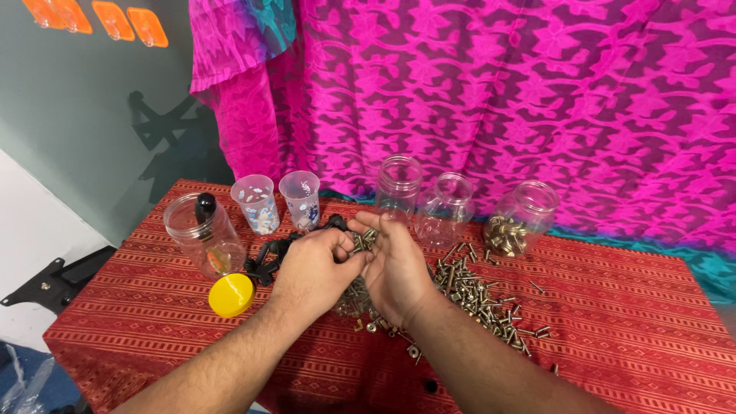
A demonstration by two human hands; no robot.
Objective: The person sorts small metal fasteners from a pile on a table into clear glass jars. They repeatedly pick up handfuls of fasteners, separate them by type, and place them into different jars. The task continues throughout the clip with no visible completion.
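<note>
Both my hands meet above the middle of a table covered by a red patterned cloth [613, 322]. My right hand [395, 268] is cupped and holds a bunch of metal screws [366, 238]. My left hand [314, 268] pinches at those screws with its fingertips. A pile of loose screws and bolts [479, 299] lies on the cloth just right of my right hand. More screws lie under my hands.
Along the back stand three clear jars: two empty jars [399, 184] [445, 203] and one with brass pieces [521, 218]. Two small plastic cups [257, 203] [300, 199], a jar with a dark object [203, 230], a yellow lid [231, 295] and black parts [268, 257] sit at left. Pink fabric hangs behind.
</note>
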